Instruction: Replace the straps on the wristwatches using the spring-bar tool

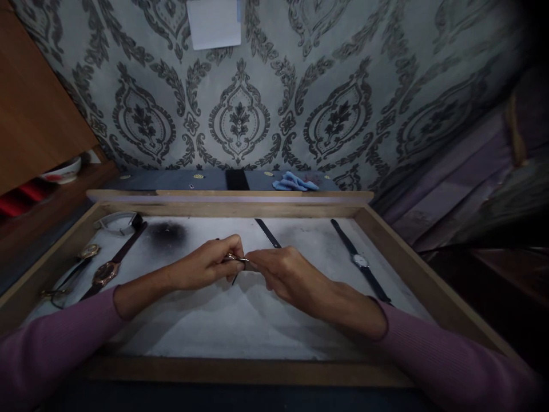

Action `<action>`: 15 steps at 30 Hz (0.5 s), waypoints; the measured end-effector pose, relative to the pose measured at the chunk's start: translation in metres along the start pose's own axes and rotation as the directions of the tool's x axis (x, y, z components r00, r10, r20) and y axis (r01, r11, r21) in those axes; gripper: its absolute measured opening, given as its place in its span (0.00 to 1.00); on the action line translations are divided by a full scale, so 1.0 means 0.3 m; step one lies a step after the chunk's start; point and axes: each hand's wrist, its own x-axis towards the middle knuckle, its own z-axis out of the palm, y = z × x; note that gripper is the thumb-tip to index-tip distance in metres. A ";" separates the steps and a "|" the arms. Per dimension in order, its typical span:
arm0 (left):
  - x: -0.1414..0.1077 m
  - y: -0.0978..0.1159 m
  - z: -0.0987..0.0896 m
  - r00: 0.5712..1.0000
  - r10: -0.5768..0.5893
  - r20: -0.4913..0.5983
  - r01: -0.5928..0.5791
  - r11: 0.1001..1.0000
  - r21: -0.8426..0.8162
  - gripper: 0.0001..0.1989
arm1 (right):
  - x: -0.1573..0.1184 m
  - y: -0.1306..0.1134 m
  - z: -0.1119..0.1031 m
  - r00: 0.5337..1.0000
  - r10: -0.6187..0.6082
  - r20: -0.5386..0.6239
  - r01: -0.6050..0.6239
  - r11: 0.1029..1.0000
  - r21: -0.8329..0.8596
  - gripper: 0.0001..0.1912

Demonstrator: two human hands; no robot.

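My left hand (208, 266) is closed on a small wristwatch (231, 257) with a shiny metal case, over the middle of the wooden tray. Most of this watch is hidden by the fingers. My right hand (291, 277) meets it from the other side, its fingers pressed together at the watch's edge. A thin bright piece of metal shows between the two hands; what my right fingertips hold is hidden. Just beyond the right hand lies a dark flat strip (266, 232), its near end covered.
The tray has a raised wooden rim (257, 369). Several watches lie at its left, among them a brown-strapped watch (105, 273). A white-faced watch (360, 261) lies at the right. Behind are a blue cloth (295, 182) and a patterned wall. A wooden cabinet (38, 103) stands left.
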 end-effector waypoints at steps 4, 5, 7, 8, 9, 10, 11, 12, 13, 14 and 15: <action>-0.004 -0.002 0.000 1.000 -0.010 0.005 0.010 1.000 -0.005 0.05 | -0.001 0.000 0.005 1.000 0.019 -0.004 -0.019 1.000 0.016 0.14; -0.004 -0.002 0.000 1.000 -0.011 0.006 0.011 1.000 -0.009 0.05 | -0.002 -0.001 0.005 1.000 0.022 -0.005 -0.021 1.000 0.020 0.14; -0.003 -0.003 0.001 1.000 -0.007 0.008 0.007 1.000 -0.017 0.06 | -0.002 -0.003 0.004 1.000 0.028 -0.009 -0.028 0.999 0.016 0.15; -0.002 -0.003 0.001 1.000 -0.007 0.006 0.007 1.000 -0.020 0.06 | -0.003 -0.003 0.004 0.999 0.030 -0.011 -0.030 0.999 0.012 0.15; -0.001 -0.003 0.001 1.000 -0.007 0.004 0.007 1.000 -0.023 0.06 | -0.004 -0.004 0.004 0.999 0.034 -0.011 -0.033 0.999 0.007 0.15; 0.001 -0.003 0.001 1.000 -0.009 0.001 0.009 1.000 -0.024 0.06 | -0.004 -0.004 0.005 0.999 0.036 -0.009 -0.036 0.999 0.002 0.15; 0.002 -0.003 0.001 1.000 -0.010 -0.001 0.010 1.000 -0.024 0.06 | -0.005 -0.004 0.006 0.999 0.038 -0.007 -0.038 0.999 -0.004 0.15; 0.003 -0.003 0.001 1.000 -0.012 -0.002 0.012 1.000 -0.023 0.05 | -0.006 -0.003 0.007 0.999 0.037 -0.006 -0.037 0.999 -0.010 0.15; 0.003 -0.003 0.001 1.000 -0.014 -0.003 0.014 1.000 -0.022 0.05 | -0.007 -0.002 0.009 0.999 0.036 -0.007 -0.036 0.999 -0.016 0.15; 0.003 -0.002 0.001 1.000 -0.016 -0.004 0.016 1.000 -0.022 0.05 | -0.008 -0.002 0.010 0.999 0.034 -0.008 -0.034 0.999 -0.023 0.16; 0.003 -0.002 0.001 1.000 -0.020 -0.004 0.019 1.000 -0.024 0.05 | -0.009 -0.001 0.012 0.999 0.033 -0.006 -0.033 0.999 -0.028 0.16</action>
